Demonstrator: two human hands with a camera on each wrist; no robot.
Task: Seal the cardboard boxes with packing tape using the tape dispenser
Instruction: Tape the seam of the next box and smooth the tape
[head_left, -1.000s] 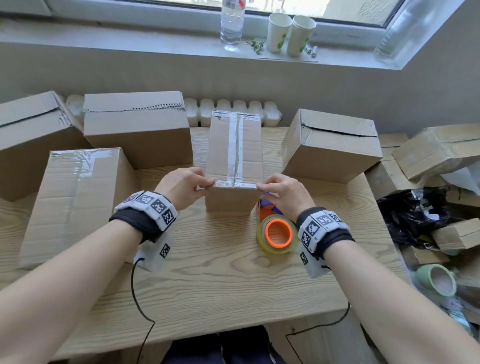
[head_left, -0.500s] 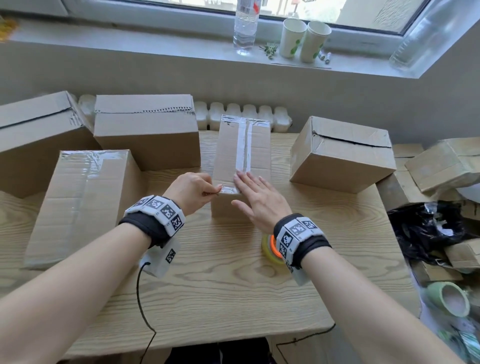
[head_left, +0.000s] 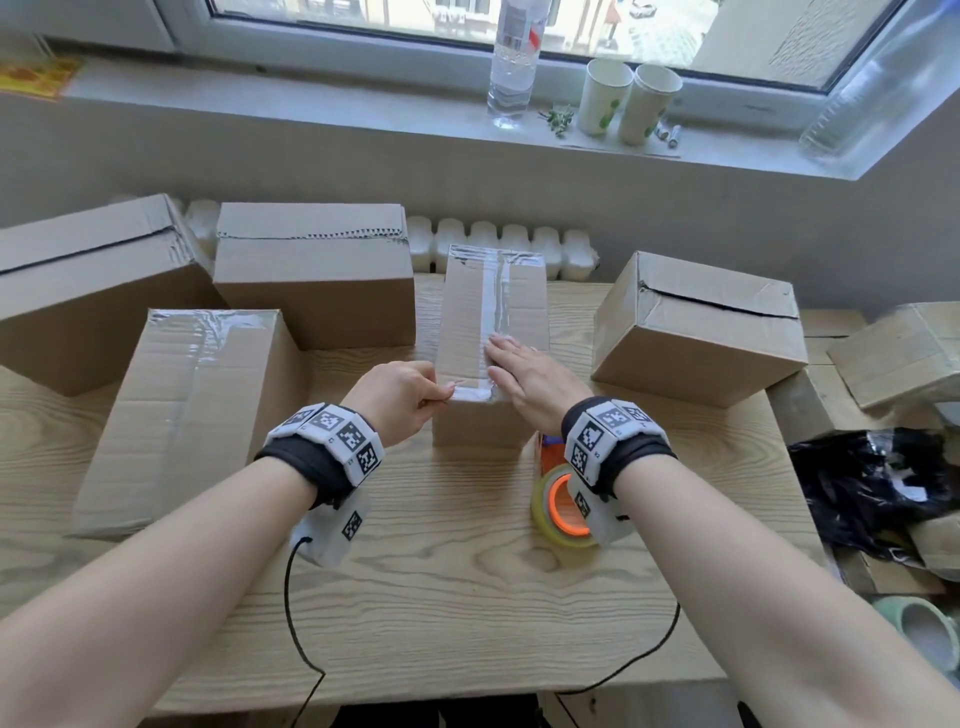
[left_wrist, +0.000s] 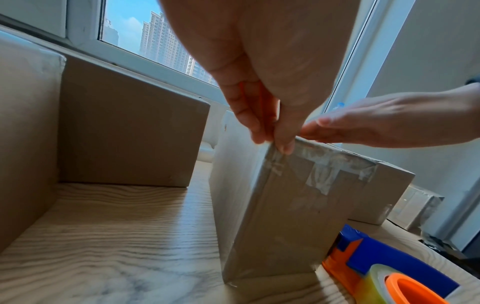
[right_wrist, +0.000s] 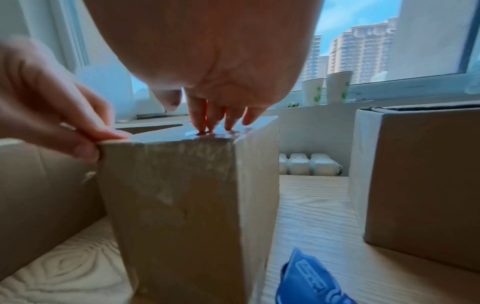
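Note:
A narrow upright cardboard box (head_left: 467, 332) stands mid-table with a clear tape strip (head_left: 493, 296) running along its top. My left hand (head_left: 441, 392) pinches the tape end at the box's near left top corner; the left wrist view shows those fingertips (left_wrist: 283, 144) on the taped edge of the box (left_wrist: 272, 216). My right hand (head_left: 506, 358) lies flat on the top, fingers straight, and its fingertips (right_wrist: 207, 123) press the tape. The orange and blue tape dispenser (head_left: 556, 499) lies on the table under my right wrist, partly hidden.
A taped box (head_left: 187, 405) lies at the left, with two more boxes (head_left: 311, 270) behind it and another box (head_left: 696, 332) at the right. Past the table's right edge lie loose boxes, a black bag (head_left: 872, 483) and a green tape roll (head_left: 924, 634).
My right hand let go of the near edge, opened flat on the box top and slid away along the tape. My left hand kept its pinch at the near left corner.

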